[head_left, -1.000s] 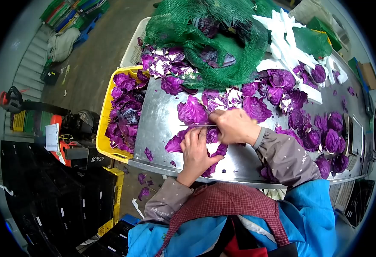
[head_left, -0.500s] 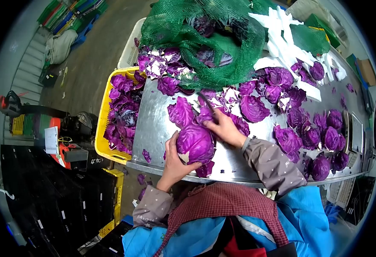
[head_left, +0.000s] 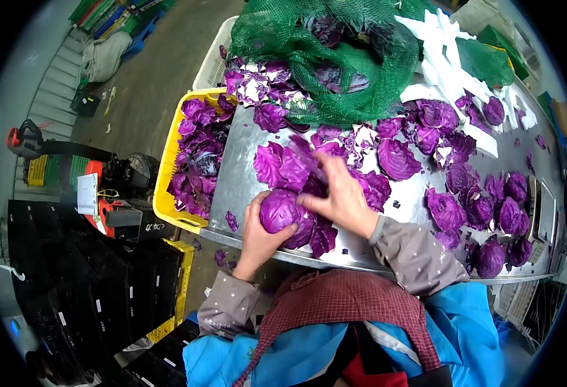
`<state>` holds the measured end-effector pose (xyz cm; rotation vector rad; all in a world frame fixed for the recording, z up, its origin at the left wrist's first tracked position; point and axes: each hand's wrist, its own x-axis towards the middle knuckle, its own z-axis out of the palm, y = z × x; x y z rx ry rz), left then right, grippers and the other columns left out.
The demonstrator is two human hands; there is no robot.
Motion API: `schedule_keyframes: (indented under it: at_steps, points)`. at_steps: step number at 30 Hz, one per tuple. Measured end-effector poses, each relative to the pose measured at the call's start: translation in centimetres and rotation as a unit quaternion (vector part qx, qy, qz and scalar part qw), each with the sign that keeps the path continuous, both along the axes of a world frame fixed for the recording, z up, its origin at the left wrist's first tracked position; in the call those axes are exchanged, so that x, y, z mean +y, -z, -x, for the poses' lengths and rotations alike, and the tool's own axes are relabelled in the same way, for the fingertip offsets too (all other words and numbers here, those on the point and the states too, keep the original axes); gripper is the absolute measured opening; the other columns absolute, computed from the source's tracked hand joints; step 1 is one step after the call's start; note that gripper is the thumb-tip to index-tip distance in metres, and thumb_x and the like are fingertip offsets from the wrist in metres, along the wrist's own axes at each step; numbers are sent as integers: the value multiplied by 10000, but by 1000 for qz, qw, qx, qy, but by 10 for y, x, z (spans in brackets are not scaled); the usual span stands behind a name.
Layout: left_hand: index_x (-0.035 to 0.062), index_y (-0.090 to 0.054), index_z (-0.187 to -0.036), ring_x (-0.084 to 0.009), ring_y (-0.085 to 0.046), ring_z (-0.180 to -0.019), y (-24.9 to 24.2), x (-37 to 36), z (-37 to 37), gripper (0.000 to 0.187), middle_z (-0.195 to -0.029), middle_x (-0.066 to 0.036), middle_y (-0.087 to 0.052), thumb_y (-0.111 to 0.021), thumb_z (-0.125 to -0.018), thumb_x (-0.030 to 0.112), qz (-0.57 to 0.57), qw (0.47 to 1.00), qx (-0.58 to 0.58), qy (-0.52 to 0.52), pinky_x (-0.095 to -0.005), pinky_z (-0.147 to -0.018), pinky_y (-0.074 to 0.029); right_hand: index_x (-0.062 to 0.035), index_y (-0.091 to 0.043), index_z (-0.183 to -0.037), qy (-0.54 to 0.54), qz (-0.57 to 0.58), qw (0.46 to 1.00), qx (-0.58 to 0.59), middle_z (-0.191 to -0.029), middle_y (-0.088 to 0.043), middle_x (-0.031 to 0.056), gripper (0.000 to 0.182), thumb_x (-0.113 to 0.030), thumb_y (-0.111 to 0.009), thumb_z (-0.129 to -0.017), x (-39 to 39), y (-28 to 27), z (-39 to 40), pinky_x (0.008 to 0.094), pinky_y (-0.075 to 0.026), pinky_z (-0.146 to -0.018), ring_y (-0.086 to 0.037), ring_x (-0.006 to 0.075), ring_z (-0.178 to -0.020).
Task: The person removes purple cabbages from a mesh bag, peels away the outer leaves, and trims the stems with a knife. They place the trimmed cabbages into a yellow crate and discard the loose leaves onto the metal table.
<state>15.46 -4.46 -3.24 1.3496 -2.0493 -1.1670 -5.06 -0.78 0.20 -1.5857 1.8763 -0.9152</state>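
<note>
My left hand (head_left: 257, 235) is wrapped round the lower left side of a red cabbage head (head_left: 279, 211) at the table's front edge. My right hand (head_left: 344, 197) is at the cabbage's right, its thumb stretched to the head's side and its other fingers pointing away, smeared by motion. A blurred purple streak, perhaps a leaf, lies by those fingertips; no knife can be made out there now. Loose cabbage leaves (head_left: 277, 166) lie just beyond the head, and another leaf (head_left: 323, 238) lies below my right hand.
A yellow crate (head_left: 162, 197) of cabbage leaves stands left of the metal table (head_left: 235, 145). Green netting (head_left: 335, 113) with cabbages inside lies at the back, beside white foam-like wrapping (head_left: 441, 58). Several cabbage heads (head_left: 490, 258) sit at the right, near a scale-like device (head_left: 545, 213).
The dark knife seen in my right hand before is no longer distinguishable. That hand's fingers have spread from the thumb. The cabbage has turned in my left hand, and the camera view has shifted.
</note>
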Motion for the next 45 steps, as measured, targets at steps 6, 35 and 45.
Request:
schedule_keyframes:
  at_steps: [6, 35, 45]
  points:
    - [58, -387, -1296, -263, -501, -1097, -3, 10, 5, 752, -1237, -136, -448, -768, -665, 211, -106, 973, 193, -72, -366, -951, -424, -56, -501, -1095, -1, -49, 998, 27, -930, -609, 190, 401, -299, -619, -799, 8, 55, 8, 472, -495, -683, -622, 384, -801]
    - [121, -281, -1401, -346, -426, -1254, -26, 16, 12, 736, -1389, -149, -375, -332, -892, 649, -539, 659, 514, -105, -519, -988, -410, -93, -442, -1317, -136, 34, 989, -56, -1214, -468, 166, 751, -347, -778, -694, 11, -23, 15, 401, -458, -918, -526, 325, -1113]
    - [-13, -224, -1384, -392, -356, -1215, 18, -10, 30, 1077, -1304, -235, -320, -854, -554, 259, 158, 987, 19, 21, -451, -1039, -324, 4, -465, -1261, -67, -35, 997, -20, -1097, -512, 216, 558, -319, -635, -839, -2, 35, 17, 435, -458, -840, -563, 377, -970]
